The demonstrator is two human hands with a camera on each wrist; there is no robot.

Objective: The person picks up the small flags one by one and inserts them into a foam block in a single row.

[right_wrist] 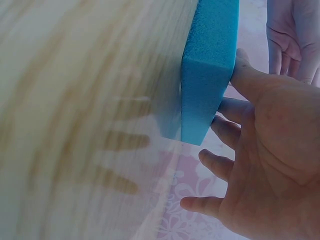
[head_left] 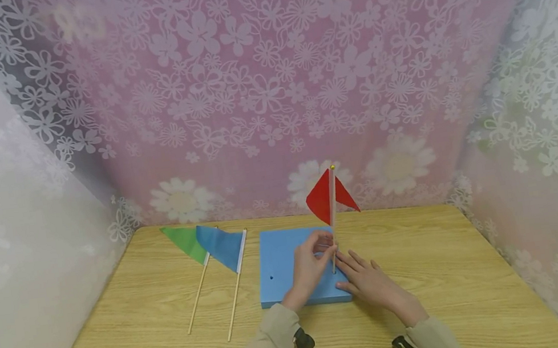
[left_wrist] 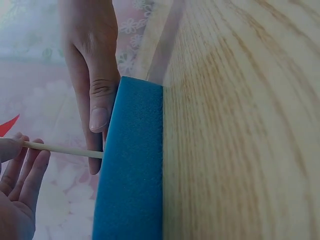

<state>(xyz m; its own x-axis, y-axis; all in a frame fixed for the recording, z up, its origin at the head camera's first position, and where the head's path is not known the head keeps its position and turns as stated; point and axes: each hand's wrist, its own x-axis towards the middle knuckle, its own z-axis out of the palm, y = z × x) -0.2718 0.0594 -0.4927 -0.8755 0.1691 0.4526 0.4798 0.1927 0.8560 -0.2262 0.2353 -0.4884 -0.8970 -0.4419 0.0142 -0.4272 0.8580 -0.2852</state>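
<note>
Left hand (head_left: 310, 263) pinched red flag (head_left: 319, 197) by stick (left_wrist: 70, 150), centre-right — right hand (head_left: 374, 286) straight-fingered on block (head_left: 287, 247). I judged stick light, stiff — best held low.

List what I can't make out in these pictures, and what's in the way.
- Head view: part of the green flag, covered by the blue flag.
- Head view: the blue board's surface beneath the left hand, covered by that hand.
- Left wrist view: most of the red flag, cut off by the left edge.
- Right wrist view: part of the left hand, behind the right hand.
</note>
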